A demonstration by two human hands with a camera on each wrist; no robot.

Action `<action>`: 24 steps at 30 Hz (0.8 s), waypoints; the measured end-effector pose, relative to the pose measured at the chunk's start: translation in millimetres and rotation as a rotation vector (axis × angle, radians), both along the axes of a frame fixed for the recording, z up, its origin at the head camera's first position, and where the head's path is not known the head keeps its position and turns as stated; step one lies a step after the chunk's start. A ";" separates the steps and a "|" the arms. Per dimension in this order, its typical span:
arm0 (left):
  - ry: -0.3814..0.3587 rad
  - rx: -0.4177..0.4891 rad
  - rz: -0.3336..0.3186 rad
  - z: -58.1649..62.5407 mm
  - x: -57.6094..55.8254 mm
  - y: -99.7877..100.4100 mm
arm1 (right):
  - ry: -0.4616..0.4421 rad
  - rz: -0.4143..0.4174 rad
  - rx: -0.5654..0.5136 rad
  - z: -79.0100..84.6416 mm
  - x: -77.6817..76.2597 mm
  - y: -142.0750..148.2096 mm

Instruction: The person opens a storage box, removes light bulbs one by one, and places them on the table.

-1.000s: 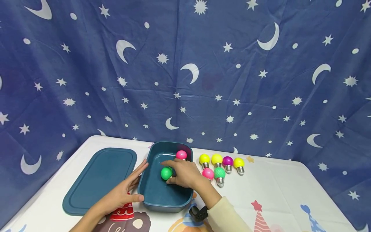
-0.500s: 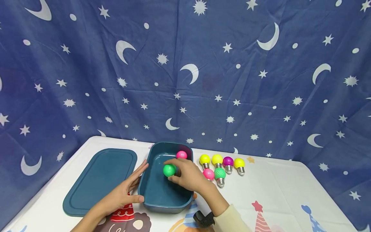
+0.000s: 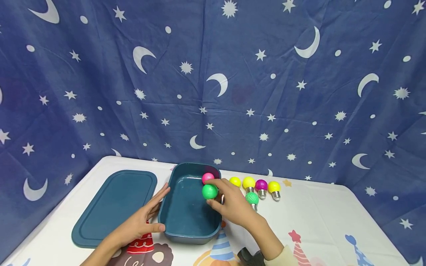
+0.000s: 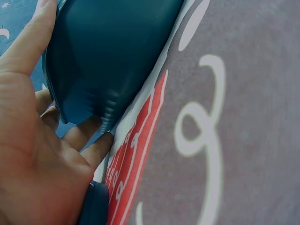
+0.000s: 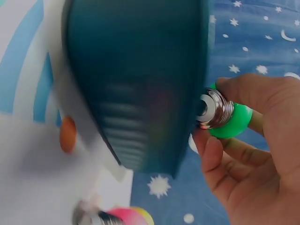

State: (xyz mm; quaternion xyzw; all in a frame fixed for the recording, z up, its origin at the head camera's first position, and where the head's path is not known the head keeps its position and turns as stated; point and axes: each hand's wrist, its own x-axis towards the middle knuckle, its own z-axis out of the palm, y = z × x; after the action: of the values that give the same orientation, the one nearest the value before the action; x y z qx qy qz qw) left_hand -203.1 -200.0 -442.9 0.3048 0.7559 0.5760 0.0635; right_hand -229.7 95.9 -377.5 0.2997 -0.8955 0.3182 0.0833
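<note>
My right hand [image 3: 229, 201] pinches a green bulb [image 3: 209, 191] and holds it above the right side of the teal box [image 3: 186, 229]. In the right wrist view the green bulb [image 5: 229, 121] shows its metal screw base between my fingers, just past the teal box wall [image 5: 140, 84]. A pink bulb [image 3: 208, 177] lies in the box's far right corner. My left hand [image 3: 146, 218] rests against the box's left wall, thumb along the near edge; the left wrist view shows the left hand [image 4: 37, 154] against the teal box [image 4: 108, 51].
The teal lid [image 3: 113, 207] lies flat to the left of the box. Several bulbs stand in a row right of the box: yellow [image 3: 248, 182], purple [image 3: 261, 184], yellow [image 3: 274, 187], and a green one [image 3: 252, 198] nearer me. A starry blue curtain [image 3: 213, 81] hangs behind the table [image 3: 332, 221].
My right hand has lifted the green bulb from the box floor and carried it up and to the right, toward the box's right wall. The left hand stayed put.
</note>
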 end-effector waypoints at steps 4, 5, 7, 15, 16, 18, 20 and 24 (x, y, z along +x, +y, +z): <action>0.013 -0.011 0.010 0.5 -0.6 -0.5 | 0.008 -0.027 -0.032 4.4 2.0 15.2; 0.013 -0.012 0.011 0.7 -0.6 -0.5 | 0.014 -0.034 -0.036 5.2 2.5 19.6; 0.011 -0.015 0.009 1.0 -0.6 -0.6 | 0.004 -0.053 -0.052 6.0 3.7 29.1; 0.007 -0.012 0.010 0.8 0.1 -0.9 | 0.017 -0.183 -0.055 7.2 6.2 64.6; 0.010 -0.011 0.009 0.9 0.3 -0.9 | 0.026 -0.193 -0.051 7.2 6.2 68.1; 0.013 -0.014 0.011 1.1 0.7 -0.7 | 0.039 -0.200 -0.051 6.8 5.8 74.7; 0.014 -0.015 0.012 1.2 1.0 -0.5 | 0.050 -0.205 -0.053 5.9 5.4 81.3; 0.012 -0.014 0.014 1.4 0.9 0.4 | 0.087 -0.207 -0.059 2.1 4.6 95.9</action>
State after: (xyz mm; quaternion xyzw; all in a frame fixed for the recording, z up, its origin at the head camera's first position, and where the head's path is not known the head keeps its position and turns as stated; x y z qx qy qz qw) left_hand -202.2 -199.6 -441.6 0.3024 0.7624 0.5693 0.0573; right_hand -225.1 191.8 -375.4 0.2165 -0.9074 0.3210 0.1631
